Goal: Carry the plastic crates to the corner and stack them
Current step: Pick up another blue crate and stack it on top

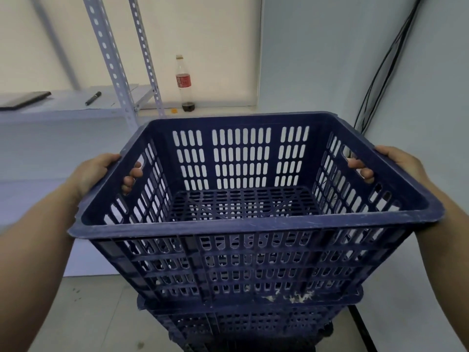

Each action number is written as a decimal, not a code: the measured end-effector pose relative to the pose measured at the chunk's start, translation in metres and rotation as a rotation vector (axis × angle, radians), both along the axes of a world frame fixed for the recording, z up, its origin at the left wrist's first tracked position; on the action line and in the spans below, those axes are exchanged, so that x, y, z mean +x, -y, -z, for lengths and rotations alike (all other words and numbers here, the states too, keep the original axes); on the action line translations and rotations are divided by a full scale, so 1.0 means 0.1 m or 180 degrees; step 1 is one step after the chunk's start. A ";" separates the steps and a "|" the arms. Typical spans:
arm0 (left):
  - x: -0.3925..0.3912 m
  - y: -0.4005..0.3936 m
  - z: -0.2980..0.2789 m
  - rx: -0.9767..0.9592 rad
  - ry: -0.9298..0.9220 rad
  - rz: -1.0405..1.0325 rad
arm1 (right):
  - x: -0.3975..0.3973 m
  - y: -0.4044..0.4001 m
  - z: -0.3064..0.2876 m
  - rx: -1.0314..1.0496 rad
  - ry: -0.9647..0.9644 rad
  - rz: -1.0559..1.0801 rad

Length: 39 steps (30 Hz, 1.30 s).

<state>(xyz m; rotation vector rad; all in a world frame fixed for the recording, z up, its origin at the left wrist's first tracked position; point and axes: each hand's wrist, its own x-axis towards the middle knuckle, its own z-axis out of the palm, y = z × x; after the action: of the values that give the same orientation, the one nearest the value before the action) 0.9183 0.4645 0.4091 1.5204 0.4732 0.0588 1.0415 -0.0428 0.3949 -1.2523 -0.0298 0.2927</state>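
1. Nearest to me is the near wall of the dark blue crate (253, 224), its scuffed rim running across the middle of the view.
2. My left hand (101, 174) grips the crate's left side, thumb over the rim and fingers (132, 176) curled in through the handle slot.
3. My right hand (396, 163) does the same on the right side, palm outside the wall and fingertips (360, 168) poking in through that handle slot.
4. Both hands are clenched on the crate, holding it level and upright with its open top facing me.
5. I see nothing inside it; the slotted floor and walls let the pale wall behind show through.
6. Directly below it sits a stack of blue crates (253, 323), and the held crate's base is at the stack's top rim; I cannot tell whether it is already resting there or just above.
7. White specks mark the near wall's lower edge.
8. All of this is in the room's corner, with pale walls far and right.
9. Black cables (380, 72) run down the right wall into the corner.
10. On the far ledge stands a nearly empty cola bottle (184, 83) with a red label, upright.
11. Just left of it rise the perforated posts of a metal rack (119, 72).
12. On the rack's shelf to the far left lie a black marker (93, 98) and a dark flat object (25, 99), well apart.
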 end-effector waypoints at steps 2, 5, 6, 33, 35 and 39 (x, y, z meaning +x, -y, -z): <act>-0.07 0.07 -0.05 0.0093 0.0056 0.0103 | -0.03 -0.02 -0.05 -0.0054 -0.0021 -0.0064; -0.08 0.11 -0.10 0.0064 0.0074 0.0063 | -0.04 -0.01 -0.08 -0.0247 0.0083 -0.0001; -0.07 0.09 -0.09 0.0086 0.0057 0.0073 | -0.03 0.00 -0.07 -0.0318 0.0127 0.0065; 0.00 0.26 -0.45 0.3285 -0.0398 -0.0028 | -0.17 -0.30 -0.66 -0.4318 0.0838 0.0171; 0.02 0.30 -0.44 0.3765 -0.0179 0.0332 | -0.12 -0.38 -0.64 -0.4514 0.0996 0.0016; 0.04 0.34 -0.31 0.4482 -0.0438 0.0920 | -0.05 -0.45 -0.46 -0.5258 0.1275 -0.0139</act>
<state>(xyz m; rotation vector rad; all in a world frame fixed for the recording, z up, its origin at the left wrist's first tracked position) 0.9224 0.4304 0.4397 2.9766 0.2885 0.0636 1.0361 0.0022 0.4409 -2.9419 -0.1848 0.0363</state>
